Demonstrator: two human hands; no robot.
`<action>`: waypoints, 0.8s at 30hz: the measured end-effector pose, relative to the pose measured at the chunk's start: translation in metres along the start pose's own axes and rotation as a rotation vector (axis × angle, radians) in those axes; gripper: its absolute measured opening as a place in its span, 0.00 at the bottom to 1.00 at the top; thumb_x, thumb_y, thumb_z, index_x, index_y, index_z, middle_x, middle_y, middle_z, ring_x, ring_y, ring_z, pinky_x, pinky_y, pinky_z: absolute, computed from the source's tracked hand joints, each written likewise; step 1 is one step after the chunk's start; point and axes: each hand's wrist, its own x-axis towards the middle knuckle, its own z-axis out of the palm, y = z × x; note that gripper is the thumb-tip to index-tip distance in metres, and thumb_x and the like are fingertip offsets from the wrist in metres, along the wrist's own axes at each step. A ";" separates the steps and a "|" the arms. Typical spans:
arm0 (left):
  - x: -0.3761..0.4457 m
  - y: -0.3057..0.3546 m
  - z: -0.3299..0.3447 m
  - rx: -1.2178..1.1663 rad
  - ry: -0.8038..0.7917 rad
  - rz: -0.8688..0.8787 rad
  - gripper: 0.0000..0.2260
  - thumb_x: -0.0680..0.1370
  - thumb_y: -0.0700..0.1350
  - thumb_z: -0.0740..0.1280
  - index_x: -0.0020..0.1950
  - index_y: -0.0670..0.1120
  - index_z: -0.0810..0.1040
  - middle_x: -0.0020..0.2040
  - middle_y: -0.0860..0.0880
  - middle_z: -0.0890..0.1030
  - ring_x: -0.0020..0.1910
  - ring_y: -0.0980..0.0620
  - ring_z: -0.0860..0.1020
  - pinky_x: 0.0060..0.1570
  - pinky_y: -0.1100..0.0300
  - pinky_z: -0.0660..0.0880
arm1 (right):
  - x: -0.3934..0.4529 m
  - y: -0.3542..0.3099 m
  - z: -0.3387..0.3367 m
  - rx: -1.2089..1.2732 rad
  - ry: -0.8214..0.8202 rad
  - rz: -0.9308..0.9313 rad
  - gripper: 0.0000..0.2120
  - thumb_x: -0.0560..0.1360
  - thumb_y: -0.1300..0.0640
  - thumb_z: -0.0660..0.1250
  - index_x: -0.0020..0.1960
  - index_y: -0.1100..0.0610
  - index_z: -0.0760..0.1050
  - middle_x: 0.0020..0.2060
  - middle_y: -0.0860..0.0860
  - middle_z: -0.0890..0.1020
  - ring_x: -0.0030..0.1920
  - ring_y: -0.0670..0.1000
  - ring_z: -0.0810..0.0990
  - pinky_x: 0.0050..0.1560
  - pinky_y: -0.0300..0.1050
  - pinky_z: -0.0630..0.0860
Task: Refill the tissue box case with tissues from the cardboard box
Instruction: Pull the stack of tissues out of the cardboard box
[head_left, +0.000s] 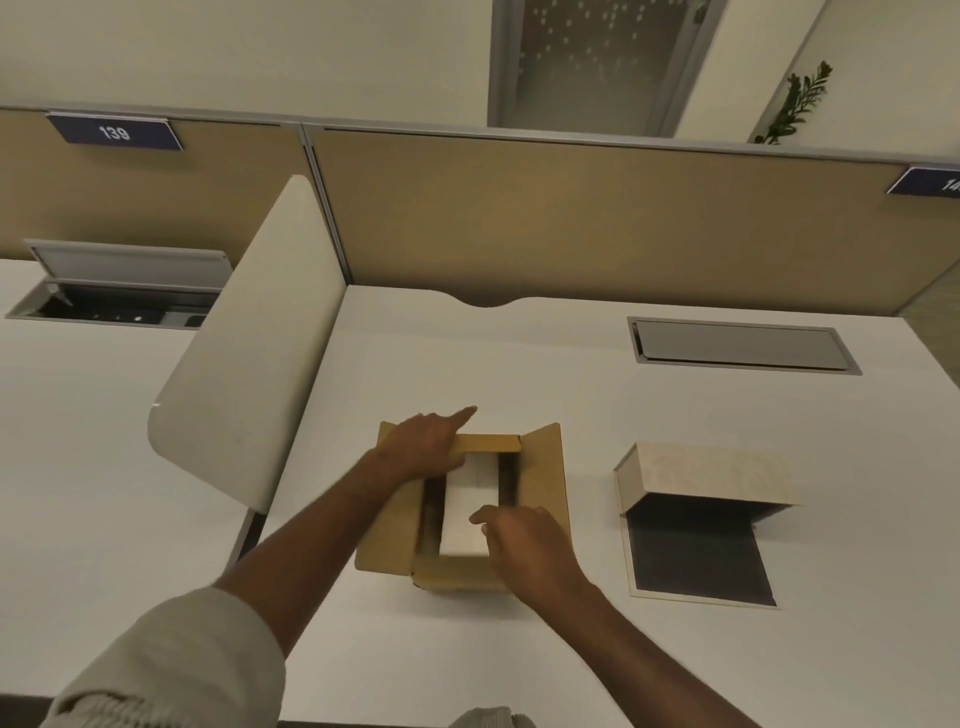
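Reaching into the open cardboard box (540, 483) at the middle of the surface (571, 384): left hand (423, 447) pressing the far-left flap, right hand (524, 540) on the near end of the tissues (467, 512), fingers seemingly not yet closed. Pale tissue block lying long axis near-to-far. Next, grip both ends, lift straight up, carry right to the open tissue box case (701, 519).

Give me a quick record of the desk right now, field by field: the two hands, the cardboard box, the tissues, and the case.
left hand: resting on the far left flap of the cardboard box, index finger extended
right hand: at the near end of the tissues, grip unclear
cardboard box: flaps open, on the white desk
tissues: pale stack inside the box
tissue box case: open, right of the box, no tissues visible in it
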 end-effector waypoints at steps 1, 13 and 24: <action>0.001 -0.003 -0.007 -0.095 0.001 -0.014 0.31 0.78 0.50 0.64 0.79 0.53 0.56 0.54 0.44 0.83 0.52 0.45 0.82 0.60 0.48 0.78 | -0.005 0.002 0.002 0.055 -0.024 0.033 0.17 0.78 0.56 0.66 0.66 0.46 0.76 0.58 0.49 0.84 0.54 0.51 0.83 0.58 0.44 0.78; 0.040 -0.010 -0.009 0.118 0.057 -0.336 0.44 0.74 0.64 0.66 0.80 0.47 0.46 0.77 0.41 0.65 0.78 0.37 0.60 0.75 0.34 0.48 | -0.025 0.007 0.041 -0.273 -0.141 -0.045 0.28 0.75 0.56 0.69 0.73 0.52 0.65 0.71 0.56 0.69 0.71 0.59 0.67 0.71 0.56 0.59; 0.041 -0.017 -0.001 0.068 0.082 -0.342 0.38 0.78 0.62 0.61 0.80 0.44 0.50 0.80 0.41 0.56 0.80 0.39 0.52 0.77 0.38 0.48 | -0.030 0.008 0.042 -0.191 -0.149 -0.074 0.30 0.76 0.56 0.68 0.75 0.51 0.62 0.76 0.55 0.63 0.75 0.58 0.61 0.76 0.54 0.52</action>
